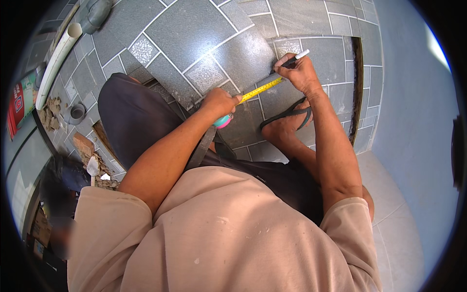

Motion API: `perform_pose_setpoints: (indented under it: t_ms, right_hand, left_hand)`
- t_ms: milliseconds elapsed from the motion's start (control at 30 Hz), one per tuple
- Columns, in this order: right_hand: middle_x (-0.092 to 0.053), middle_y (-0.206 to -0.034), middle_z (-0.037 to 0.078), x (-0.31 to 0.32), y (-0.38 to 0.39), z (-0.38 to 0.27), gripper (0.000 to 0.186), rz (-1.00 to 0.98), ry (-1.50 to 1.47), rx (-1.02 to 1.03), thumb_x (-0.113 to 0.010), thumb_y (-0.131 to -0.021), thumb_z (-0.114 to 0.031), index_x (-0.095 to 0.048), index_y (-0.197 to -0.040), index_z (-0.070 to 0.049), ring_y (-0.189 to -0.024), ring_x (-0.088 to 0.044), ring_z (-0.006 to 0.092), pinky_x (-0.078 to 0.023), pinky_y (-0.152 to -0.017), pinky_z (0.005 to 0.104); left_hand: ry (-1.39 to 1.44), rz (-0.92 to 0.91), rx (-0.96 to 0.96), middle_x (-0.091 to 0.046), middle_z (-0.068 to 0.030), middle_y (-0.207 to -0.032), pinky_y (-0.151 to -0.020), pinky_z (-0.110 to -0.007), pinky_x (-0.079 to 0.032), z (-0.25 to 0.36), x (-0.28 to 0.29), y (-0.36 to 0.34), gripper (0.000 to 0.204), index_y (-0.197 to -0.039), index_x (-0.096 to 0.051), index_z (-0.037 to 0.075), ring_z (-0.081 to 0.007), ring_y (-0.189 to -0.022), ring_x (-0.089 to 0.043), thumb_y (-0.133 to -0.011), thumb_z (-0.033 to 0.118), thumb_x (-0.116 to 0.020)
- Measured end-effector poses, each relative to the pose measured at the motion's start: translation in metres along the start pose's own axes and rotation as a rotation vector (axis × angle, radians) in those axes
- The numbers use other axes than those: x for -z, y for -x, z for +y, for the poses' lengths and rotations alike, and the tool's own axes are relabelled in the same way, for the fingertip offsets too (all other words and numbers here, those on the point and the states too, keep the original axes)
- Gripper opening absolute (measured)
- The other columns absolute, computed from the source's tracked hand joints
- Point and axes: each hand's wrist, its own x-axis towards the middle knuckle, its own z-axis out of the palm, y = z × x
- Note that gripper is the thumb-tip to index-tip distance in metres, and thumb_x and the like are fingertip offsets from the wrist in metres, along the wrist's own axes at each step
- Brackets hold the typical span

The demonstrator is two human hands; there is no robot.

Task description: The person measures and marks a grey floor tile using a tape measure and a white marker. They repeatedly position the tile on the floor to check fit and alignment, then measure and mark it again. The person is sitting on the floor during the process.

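The loose grey patterned floor tile (243, 58) lies before your knees. Keep your left hand (219, 103) clenched on the teal-and-pink tape measure case (223, 120), yellow blade (260, 89) flat, while your right hand (299, 73) pinches the white-capped marker (296, 57) upright at the blade's end.

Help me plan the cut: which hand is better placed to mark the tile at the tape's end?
Probably the right hand: it holds the pen at the yellow tape's far end on the tile; the left hand grips the tape case.
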Motion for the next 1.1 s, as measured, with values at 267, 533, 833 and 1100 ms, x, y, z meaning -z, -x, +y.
perform_pose_setpoints:
  t_ms: [267,533,833,1100]
  right_hand:
    - [-0.076,-0.09,0.01,0.001,0.004,0.014,0.028,0.274,-0.482,0.018,-0.066,-0.099,-0.024,-0.074,-0.098,0.003,-0.086,-0.069,0.0169,-0.051,-0.083,0.0302]
    - [-0.072,-0.088,0.009,0.004,-0.015,-0.018,0.034,0.439,-0.397,0.113,-0.049,-0.095,-0.003,-0.062,-0.126,0.0,-0.074,-0.062,0.0161,-0.047,-0.072,0.0301]
    - [-0.063,-0.073,0.004,-0.079,-0.016,0.003,0.015,0.292,-0.041,0.082,-0.062,-0.091,-0.007,-0.07,-0.101,0.002,-0.067,-0.057,0.0126,-0.045,-0.064,0.0304]
    - [-0.071,-0.083,0.018,-0.125,0.01,0.026,0.018,0.319,0.39,0.026,-0.068,-0.085,-0.007,-0.07,-0.098,0.005,-0.077,-0.069,0.0297,-0.054,-0.076,0.0407]
  left_hand:
    - [0.059,-0.317,-0.168,-0.069,-0.008,-0.081,-0.066,-0.039,-0.054,-0.042,-0.014,-0.016,0.048,-0.096,-0.07,0.003,-0.0203,-0.069,-0.067,-0.106,0.046,-0.053]
    - [0.574,0.208,-0.209,-0.062,-0.0097,-0.089,-0.066,-0.038,-0.053,-0.032,0.051,-0.007,0.067,-0.118,-0.055,0.005,-0.0212,-0.074,-0.062,-0.099,0.07,-0.05]
    - [1.38,0.75,-0.205,-0.062,-0.0132,-0.094,-0.066,-0.045,-0.056,-0.083,0.27,0.038,0.076,-0.131,-0.049,0.004,-0.0262,-0.075,-0.066,-0.093,0.068,-0.063]
    - [1.296,1.162,0.247,-0.047,-0.0304,-0.15,-0.111,-0.049,-0.046,-0.195,0.351,0.012,0.084,-0.144,-0.038,-0.007,-0.0475,-0.129,-0.057,-0.087,0.039,-0.079]
